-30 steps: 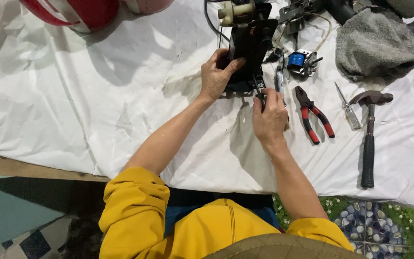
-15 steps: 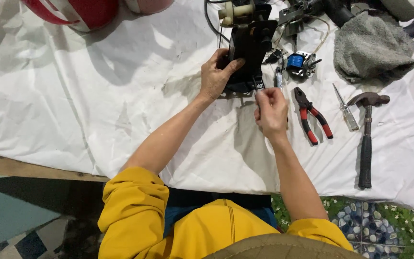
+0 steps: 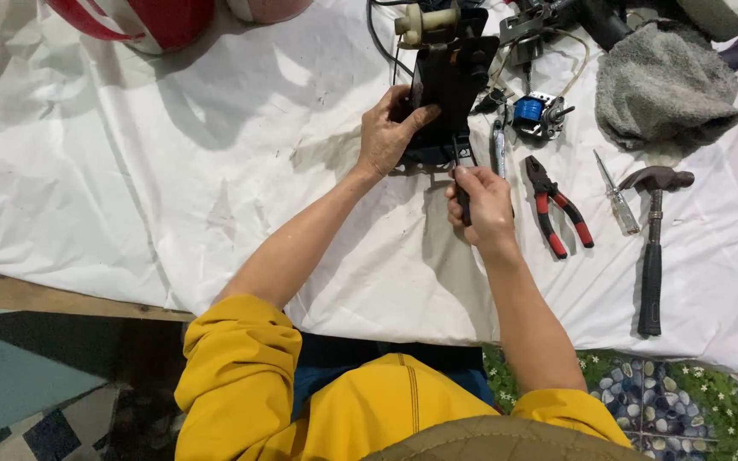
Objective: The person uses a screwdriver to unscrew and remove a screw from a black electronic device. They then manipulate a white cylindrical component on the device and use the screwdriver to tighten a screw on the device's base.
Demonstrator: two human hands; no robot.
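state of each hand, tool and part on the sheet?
left hand: gripping black device
right hand: shut on dark-handled tool
black device: held on sheet
dark-handled tool: tip at device's lower edge
pliers: lying free
hammer: lying free
grey cloth: crumpled

A single camera sits on the person's head and looks almost straight down, from about arm's length. The counter (image 3: 130, 171), draped in white cloth, fills the upper two thirds. The yellow sleeves (image 3: 241, 376) enter from the bottom edge, and both forearms reach up toward mid-frame. A strip of floor shows along the bottom and right edges. No second view overlaps it.
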